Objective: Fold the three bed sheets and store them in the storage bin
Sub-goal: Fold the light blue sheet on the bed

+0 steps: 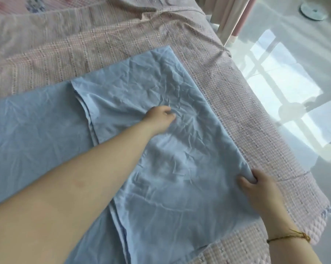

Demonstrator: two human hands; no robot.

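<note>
A light blue bed sheet (180, 168) lies partly folded on the bed, its right part doubled over the rest, with a fold edge running down the middle. My left hand (161, 117) rests on top of the folded layer near its centre, fingers loosely curled and pressing the cloth. My right hand (258, 185) pinches the sheet's right edge between thumb and fingers, close to the bed's side. No storage bin is in view.
A pink checked bed cover (103, 46) lies under the sheet and is rumpled toward the back. The bed's edge runs along the right, with a glossy white floor (294, 92) beyond. Pink and white posts (231, 21) stand at the far right corner.
</note>
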